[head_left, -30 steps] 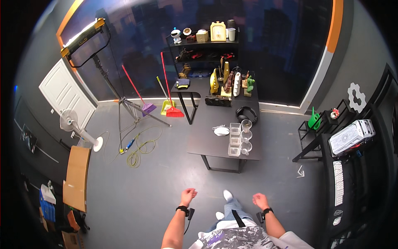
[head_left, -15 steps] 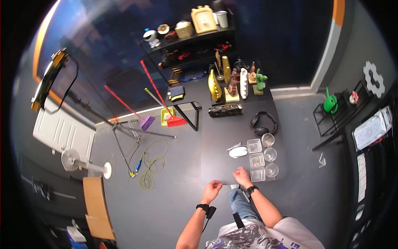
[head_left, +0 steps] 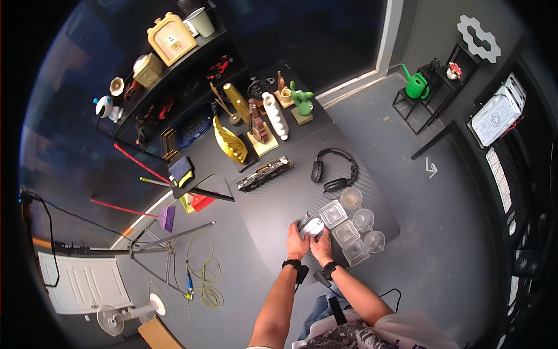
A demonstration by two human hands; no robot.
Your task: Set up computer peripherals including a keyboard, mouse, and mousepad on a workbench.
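My left hand (head_left: 297, 244) and my right hand (head_left: 321, 248) are side by side over the near part of the black table (head_left: 264, 235). Between them is a white corded mouse (head_left: 314, 226) with its cable bunched at the far side. The left fingers close on its left side and the cable, while the right fingers grip its near right edge. Fingertips are partly hidden behind the mouse. Just right of my hands stand clear square containers (head_left: 346, 232) in a row, with clear round cups (head_left: 363, 220) beside them.
Black headphones (head_left: 335, 170) lie beyond the containers. A graphics card (head_left: 265, 174) stands farther left, before a gold ornament (head_left: 230, 142) and a cactus figure (head_left: 301, 102). A tripod (head_left: 168, 244) and a coiled yellow-green hose (head_left: 209, 282) are on the floor at left.
Both hands have moved forward from the table's near edge and taken hold of the mouse, which lay on the table. The view has turned, tilting the table in the picture.
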